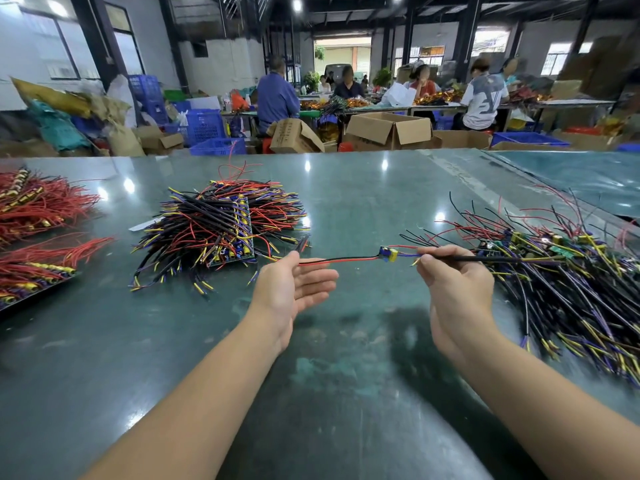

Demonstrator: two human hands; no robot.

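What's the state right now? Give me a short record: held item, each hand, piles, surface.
held item: wired module, blue and yellow, leads on both sides, lifted above the table
left: left hand, fingers straight, the module's red and black leads run across it by the thumb
right: right hand pinches the wired module by its black lead
centre-left: stacked pile of wired boards
right: loose pile of the same parts
far left: red wire bundles
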